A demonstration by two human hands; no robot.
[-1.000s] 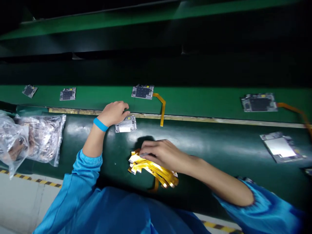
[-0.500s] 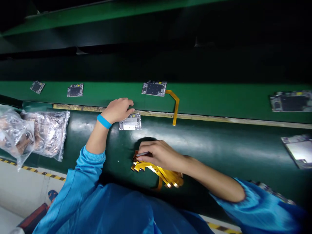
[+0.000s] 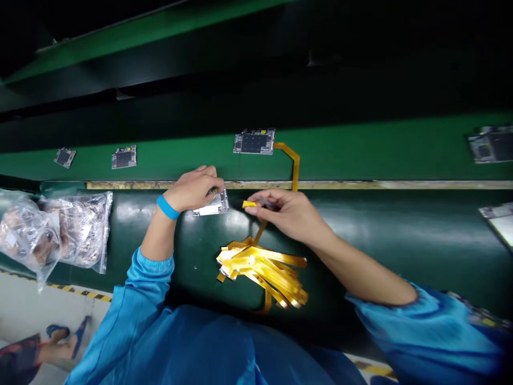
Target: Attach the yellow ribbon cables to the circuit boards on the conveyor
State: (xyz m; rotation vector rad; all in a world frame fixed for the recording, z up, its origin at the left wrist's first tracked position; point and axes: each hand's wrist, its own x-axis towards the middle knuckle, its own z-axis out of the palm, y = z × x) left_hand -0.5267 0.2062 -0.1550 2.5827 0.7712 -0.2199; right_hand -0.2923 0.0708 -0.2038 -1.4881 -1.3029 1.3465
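My left hand (image 3: pixel 195 188), with a blue band at the wrist, is closed at the upper edge of a circuit board (image 3: pixel 217 205) with a silver plate on it. The fingers partly cover the board. To its right, my right hand (image 3: pixel 294 215) pinches an orange flex ribbon cable (image 3: pixel 249 204), its end pointing at the board but apart from it. A thin grey tool, its kind unclear, also shows between those fingers. Below lies a fanned pile of flex ribbon cables (image 3: pixel 260 264) on the green work surface (image 3: pixel 352 235).
On the green strip behind the ledge (image 3: pixel 360 185) lie several boards, one (image 3: pixel 254 143) with a ribbon cable (image 3: pixel 295 166) hanging over the ledge. Clear plastic bags (image 3: pixel 76 230) of parts sit at left. Another board (image 3: pixel 499 218) is at right. A person's feet (image 3: pixel 76 337) show lower left.
My right hand has risen from the pile toward the board, bringing a flex ribbon cable. My left hand's fingers have drawn down and closed at the board's upper edge.
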